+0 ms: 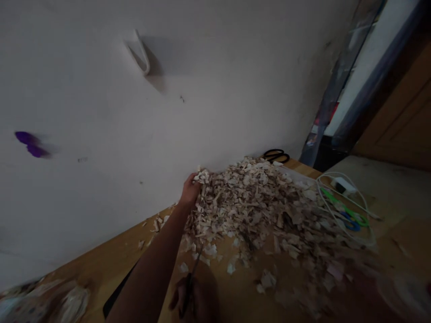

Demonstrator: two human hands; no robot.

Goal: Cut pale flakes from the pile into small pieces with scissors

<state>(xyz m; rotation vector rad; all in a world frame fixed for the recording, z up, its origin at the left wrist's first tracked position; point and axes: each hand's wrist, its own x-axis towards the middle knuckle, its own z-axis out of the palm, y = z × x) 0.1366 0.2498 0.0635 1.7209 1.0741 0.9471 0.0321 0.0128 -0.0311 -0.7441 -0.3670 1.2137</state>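
Note:
A broad heap of pale, dry, papery flakes (249, 193) lies on the wooden table against the wall. My left hand (191, 190) reaches to the heap's left end, its fingers closed around a small clump of whitish flakes (202, 176). Low in the view, in shadow, my right hand (198, 301) grips dark-handled scissors (187, 287). Their thin blade points up toward the near edge of the heap. Some of the right fingers are lost in the dark.
Black-handled scissors (276, 155) rest behind the heap. At the right lie a white cable (365, 202) with an adapter (343, 185) and green and blue scissors (350, 220). A dark flat object (116, 296) is partly under my left forearm. A plastic bag (67, 303) sits lower left.

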